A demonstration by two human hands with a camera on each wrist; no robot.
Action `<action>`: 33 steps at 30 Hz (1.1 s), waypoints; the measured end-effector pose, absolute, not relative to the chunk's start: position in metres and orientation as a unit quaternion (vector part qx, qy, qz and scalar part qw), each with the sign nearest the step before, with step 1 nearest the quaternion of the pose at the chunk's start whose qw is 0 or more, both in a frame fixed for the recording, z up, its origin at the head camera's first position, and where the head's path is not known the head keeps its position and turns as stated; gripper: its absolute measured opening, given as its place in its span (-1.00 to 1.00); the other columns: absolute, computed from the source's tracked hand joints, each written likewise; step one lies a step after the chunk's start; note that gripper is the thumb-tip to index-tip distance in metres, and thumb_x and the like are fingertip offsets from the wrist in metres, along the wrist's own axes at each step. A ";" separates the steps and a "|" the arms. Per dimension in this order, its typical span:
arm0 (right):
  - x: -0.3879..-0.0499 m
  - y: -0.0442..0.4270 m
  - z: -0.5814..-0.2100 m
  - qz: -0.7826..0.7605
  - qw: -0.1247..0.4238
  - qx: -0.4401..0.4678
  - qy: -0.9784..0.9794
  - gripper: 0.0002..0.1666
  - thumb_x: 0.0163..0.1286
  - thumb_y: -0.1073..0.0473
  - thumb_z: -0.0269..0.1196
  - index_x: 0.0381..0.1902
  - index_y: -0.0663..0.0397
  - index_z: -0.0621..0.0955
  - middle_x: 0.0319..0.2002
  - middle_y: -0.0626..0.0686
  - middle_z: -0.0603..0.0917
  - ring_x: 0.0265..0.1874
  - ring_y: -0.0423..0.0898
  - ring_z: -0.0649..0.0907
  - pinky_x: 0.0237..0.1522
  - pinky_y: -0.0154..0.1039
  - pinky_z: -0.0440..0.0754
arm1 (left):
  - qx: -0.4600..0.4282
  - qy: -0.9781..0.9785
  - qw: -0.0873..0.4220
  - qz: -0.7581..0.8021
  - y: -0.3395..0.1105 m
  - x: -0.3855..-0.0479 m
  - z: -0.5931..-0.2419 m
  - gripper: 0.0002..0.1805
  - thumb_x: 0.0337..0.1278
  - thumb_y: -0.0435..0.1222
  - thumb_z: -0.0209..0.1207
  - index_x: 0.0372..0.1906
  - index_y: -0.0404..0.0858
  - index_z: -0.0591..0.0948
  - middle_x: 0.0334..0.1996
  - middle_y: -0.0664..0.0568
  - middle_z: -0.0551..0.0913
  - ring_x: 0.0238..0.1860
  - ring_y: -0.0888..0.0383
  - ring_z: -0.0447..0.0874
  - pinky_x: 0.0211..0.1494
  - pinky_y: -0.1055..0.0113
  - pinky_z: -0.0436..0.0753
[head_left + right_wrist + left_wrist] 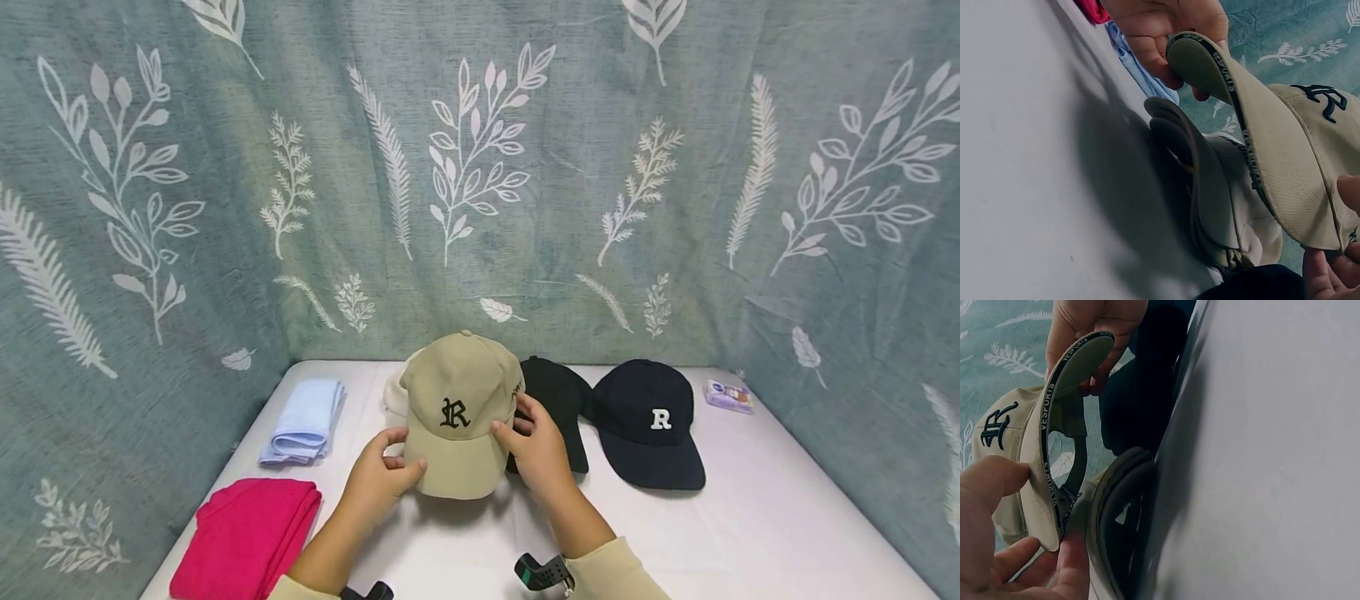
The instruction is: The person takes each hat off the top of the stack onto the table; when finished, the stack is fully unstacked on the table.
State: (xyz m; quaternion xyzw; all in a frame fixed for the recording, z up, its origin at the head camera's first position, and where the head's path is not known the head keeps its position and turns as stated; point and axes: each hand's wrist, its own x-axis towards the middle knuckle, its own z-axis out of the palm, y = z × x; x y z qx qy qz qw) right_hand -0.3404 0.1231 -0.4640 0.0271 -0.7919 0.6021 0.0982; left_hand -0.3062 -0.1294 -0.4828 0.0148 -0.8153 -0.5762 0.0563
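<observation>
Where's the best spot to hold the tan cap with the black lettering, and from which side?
Probably by the side edges of its brim, left hand from the left, right hand from the right. The tan cap is held with its brim toward the person, offering thumbs a broad face and fingers an edge; the hollow crown may flex more.

Arrangement on the table (750,517)

Held cap (461,454) above the table, between left hand (386,467) and right hand (540,446), before the back cap (393,396). To its right, in order: middle cap (552,398), right cap (647,417) and, far right, packet (729,397). At left: near cloth (247,537), with far cloth (306,418) beyond it. Curtain (566,242) behind and along both sides.
</observation>
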 end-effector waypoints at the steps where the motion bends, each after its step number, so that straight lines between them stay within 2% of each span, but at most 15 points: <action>1: -0.340 0.125 -0.464 0.600 0.097 0.026 -0.793 -0.14 0.40 -0.01 0.45 0.55 0.00 0.38 0.41 0.11 0.53 0.28 0.08 0.61 0.15 0.02 0.70 | 0.010 -0.816 0.055 -0.575 -0.128 -0.305 -0.482 -0.30 0.10 -0.22 0.50 0.35 -0.25 0.53 -0.14 -0.13 0.66 -0.16 0.10 0.62 -0.27 0.32 0.65; 6: -0.337 0.132 -0.464 0.591 0.097 0.018 -0.801 -0.19 0.39 0.00 0.45 0.51 0.04 0.43 0.31 0.14 0.61 0.21 0.09 0.65 0.10 -0.01 0.72 | -0.005 -0.814 0.048 -0.578 -0.121 -0.299 -0.480 -0.30 0.08 -0.22 0.51 0.33 -0.26 0.54 -0.15 -0.14 0.66 -0.20 0.12 0.61 -0.31 0.33 0.65; 13: -0.328 0.143 -0.457 0.581 0.089 0.019 -0.809 -0.21 0.40 0.05 0.45 0.48 0.17 0.44 0.29 0.22 0.62 0.21 0.13 0.66 0.12 -0.02 0.72 | -0.022 -0.810 0.047 -0.584 -0.112 -0.295 -0.479 -0.15 0.08 -0.25 0.52 0.47 -0.29 0.42 0.23 -0.18 0.61 -0.15 0.11 0.64 -0.22 0.32 0.64; 19: -0.321 0.155 -0.455 0.575 0.079 0.011 -0.814 -0.20 0.39 0.08 0.45 0.48 0.19 0.43 0.29 0.25 0.62 0.22 0.14 0.67 0.15 -0.01 0.71 | -0.041 -0.813 0.035 -0.580 -0.103 -0.293 -0.480 -0.10 0.10 -0.26 0.51 0.51 -0.40 0.36 0.24 -0.24 0.57 -0.14 0.10 0.67 -0.23 0.33 0.68; 33: -0.307 0.174 -0.451 0.573 0.069 0.004 -0.816 -0.19 0.39 0.07 0.45 0.50 0.15 0.41 0.33 0.24 0.58 0.25 0.14 0.65 0.19 0.01 0.69 | -0.038 -0.821 0.022 -0.569 -0.085 -0.282 -0.479 -0.12 0.11 -0.18 0.52 0.48 -0.39 0.39 0.27 -0.22 0.52 -0.08 0.07 0.64 -0.19 0.28 0.70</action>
